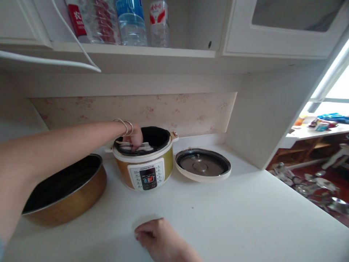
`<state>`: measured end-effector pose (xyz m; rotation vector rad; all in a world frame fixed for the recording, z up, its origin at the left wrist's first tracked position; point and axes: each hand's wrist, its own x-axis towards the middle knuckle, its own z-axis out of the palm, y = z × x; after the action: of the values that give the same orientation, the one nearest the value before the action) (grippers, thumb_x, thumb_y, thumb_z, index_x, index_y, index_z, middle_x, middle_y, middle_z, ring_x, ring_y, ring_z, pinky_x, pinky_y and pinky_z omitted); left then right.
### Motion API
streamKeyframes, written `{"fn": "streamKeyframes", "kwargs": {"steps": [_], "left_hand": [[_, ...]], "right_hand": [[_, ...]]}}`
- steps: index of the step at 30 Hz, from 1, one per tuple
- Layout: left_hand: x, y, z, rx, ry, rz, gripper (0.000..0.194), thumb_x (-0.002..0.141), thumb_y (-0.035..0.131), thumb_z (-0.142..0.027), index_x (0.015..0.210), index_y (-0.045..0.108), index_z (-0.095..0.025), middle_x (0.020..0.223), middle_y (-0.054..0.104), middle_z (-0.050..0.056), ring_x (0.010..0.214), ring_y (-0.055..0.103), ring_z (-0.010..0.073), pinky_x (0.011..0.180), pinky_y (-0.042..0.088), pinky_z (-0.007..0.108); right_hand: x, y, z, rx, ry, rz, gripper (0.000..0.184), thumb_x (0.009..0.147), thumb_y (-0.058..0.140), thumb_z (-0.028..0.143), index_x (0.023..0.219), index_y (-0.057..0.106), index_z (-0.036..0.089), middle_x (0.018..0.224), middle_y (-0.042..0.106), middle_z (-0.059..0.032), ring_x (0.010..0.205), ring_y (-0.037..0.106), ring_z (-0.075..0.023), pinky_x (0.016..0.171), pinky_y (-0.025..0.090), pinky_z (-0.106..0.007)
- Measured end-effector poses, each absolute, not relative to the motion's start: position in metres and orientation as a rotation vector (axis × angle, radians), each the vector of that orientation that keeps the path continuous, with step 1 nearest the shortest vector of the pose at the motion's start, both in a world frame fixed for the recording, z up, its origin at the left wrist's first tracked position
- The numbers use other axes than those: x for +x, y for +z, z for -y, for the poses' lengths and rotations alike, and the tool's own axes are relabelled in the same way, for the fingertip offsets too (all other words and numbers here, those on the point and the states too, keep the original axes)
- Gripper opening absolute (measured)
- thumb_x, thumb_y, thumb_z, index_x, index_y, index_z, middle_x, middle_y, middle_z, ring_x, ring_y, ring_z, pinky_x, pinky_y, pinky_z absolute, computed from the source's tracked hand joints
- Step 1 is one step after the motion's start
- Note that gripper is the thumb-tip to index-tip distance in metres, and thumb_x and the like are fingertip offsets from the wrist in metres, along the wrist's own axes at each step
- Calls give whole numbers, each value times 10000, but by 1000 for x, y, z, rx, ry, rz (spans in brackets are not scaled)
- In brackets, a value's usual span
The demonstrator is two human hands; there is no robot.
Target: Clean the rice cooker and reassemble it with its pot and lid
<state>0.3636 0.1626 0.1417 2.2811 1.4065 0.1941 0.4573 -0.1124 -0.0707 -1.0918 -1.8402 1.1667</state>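
Note:
My left hand point(133, 137), with two thin bangles at the wrist, reaches into the mouth of a white, green and brown electric pressure cooker point(169, 165). Its fingers are closed on a white folded cloth point(145, 147) just inside the near rim. Part of the cloth is hidden under the hand. The cooker's round lid point(201, 178) lies upside down on the counter, to the right of the cooker. Low in the view, my right hand point(160, 238) is loosely curled over the counter in front of the cooker, with nothing visible in it.
A large brown pan point(89, 191) with a dark inside stands left of the cooker, partly behind my left forearm. Above the white counter point(231, 214) is a shelf with plastic bottles point(132, 29). A white cable point(54, 62) hangs at upper left. Metal cookware point(319, 185) lies on the floor at right.

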Motion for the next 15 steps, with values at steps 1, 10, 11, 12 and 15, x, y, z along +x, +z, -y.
{"fn": "streamKeyframes", "kwargs": {"steps": [1,10,11,12,15], "left_hand": [[364,146,-155,2185,-16,-1401,201,601,740,-32,752,641,-120,598,669,41,727,691,281,740,577,418],[416,120,-141,1731,337,-1140,88,751,596,-87,812,656,-110,674,698,74,566,655,155,582,552,256],[423,115,-145,1720,429,-1176,94,753,572,-64,800,644,-103,668,694,75,561,651,148,588,549,253],[428,111,-149,1708,484,-1213,97,755,555,-48,788,631,-99,659,688,75,561,650,145,595,548,255],[438,104,-158,1696,530,-1291,85,772,536,-44,774,601,-100,621,670,74,551,643,148,602,545,269]], "right_hand": [[457,-70,113,-1090,1158,1841,220,812,466,169,615,368,180,605,315,55,587,287,-67,503,231,-199],[458,-71,110,-1040,1155,1848,204,746,462,106,603,338,182,603,269,56,580,259,-68,487,217,-201],[458,-72,110,-1040,1157,1847,205,744,465,108,603,336,183,606,269,55,581,259,-68,487,218,-200],[458,-73,110,-1043,1158,1847,207,748,466,114,603,337,183,607,271,55,583,260,-68,487,221,-198],[457,-74,111,-1075,1176,1836,187,763,470,135,615,367,186,610,286,55,581,266,-68,484,229,-192]]}}
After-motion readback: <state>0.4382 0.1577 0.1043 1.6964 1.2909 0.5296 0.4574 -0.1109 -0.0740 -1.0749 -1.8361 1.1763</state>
